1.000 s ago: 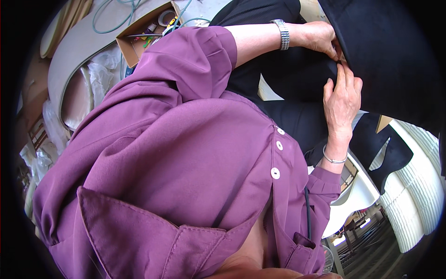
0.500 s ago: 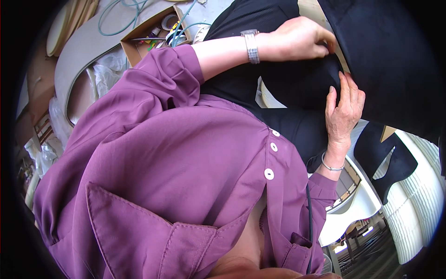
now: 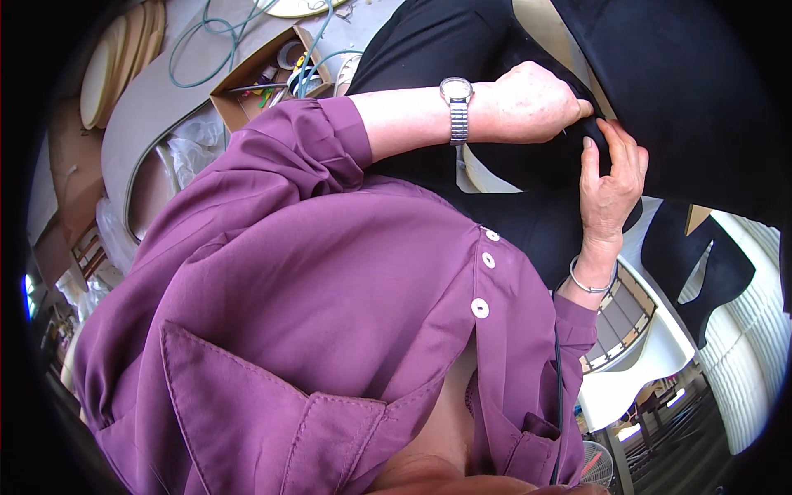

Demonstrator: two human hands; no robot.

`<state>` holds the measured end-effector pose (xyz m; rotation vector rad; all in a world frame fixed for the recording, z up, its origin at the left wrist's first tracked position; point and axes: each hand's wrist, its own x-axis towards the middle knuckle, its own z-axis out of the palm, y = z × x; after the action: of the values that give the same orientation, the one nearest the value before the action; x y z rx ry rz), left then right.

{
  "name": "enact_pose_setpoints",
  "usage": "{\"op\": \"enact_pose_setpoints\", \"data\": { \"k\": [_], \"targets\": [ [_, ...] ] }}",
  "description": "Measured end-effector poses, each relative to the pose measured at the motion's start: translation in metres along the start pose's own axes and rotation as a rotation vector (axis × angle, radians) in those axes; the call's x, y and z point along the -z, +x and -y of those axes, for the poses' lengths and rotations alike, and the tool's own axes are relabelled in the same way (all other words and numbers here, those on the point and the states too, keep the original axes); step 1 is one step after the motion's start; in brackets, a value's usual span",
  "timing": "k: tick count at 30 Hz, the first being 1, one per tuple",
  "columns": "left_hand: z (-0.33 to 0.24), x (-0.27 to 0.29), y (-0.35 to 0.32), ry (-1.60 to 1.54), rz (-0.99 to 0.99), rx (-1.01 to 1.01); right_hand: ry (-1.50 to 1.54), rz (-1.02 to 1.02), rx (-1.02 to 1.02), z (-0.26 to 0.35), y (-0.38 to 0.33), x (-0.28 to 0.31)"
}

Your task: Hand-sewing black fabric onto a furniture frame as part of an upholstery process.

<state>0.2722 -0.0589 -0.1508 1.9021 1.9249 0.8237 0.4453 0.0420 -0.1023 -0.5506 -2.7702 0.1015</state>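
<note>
My left hand (image 3: pixel 536 103), with a watch on its wrist, is curled closed at a fold of black cloth (image 3: pixel 495 165). Its thumb and forefinger press together on the cloth; whether a small tool is also inside cannot be seen. Close by on the right, my right hand (image 3: pixel 610 181), wearing a bangle, pinches the same fold between thumb and fingertips. A pale strip (image 3: pixel 601 82) runs along the gap beside a wide black panel (image 3: pixel 685 107). The fingertips of both hands nearly meet at this edge.
An open cardboard box (image 3: pixel 260 91) with tape and small tools stands at the upper left, near a green-blue hose (image 3: pixel 202 78). Round pale boards (image 3: pixel 124 62) lean at the far left. A white chair-like frame (image 3: pixel 639 375) is at the lower right.
My left hand has moved slightly down, its wrist turned so the watch face shows. My right fingers have bent from nearly straight into a pinch on the cloth. The view has shifted a little.
</note>
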Motion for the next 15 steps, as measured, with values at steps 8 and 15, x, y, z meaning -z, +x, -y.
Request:
{"op": "enact_pose_setpoints", "data": {
  "k": [8, 15],
  "targets": [
    [0.029, -0.006, -0.004, -0.324, -0.227, 0.017, 0.052, -0.058, -0.008, 0.002, 0.005, 0.0],
    [0.032, -0.01, 0.011, -0.226, -0.29, -0.059, 0.031, -0.223, 0.06, -0.001, 0.014, -0.008]
  ]
}}
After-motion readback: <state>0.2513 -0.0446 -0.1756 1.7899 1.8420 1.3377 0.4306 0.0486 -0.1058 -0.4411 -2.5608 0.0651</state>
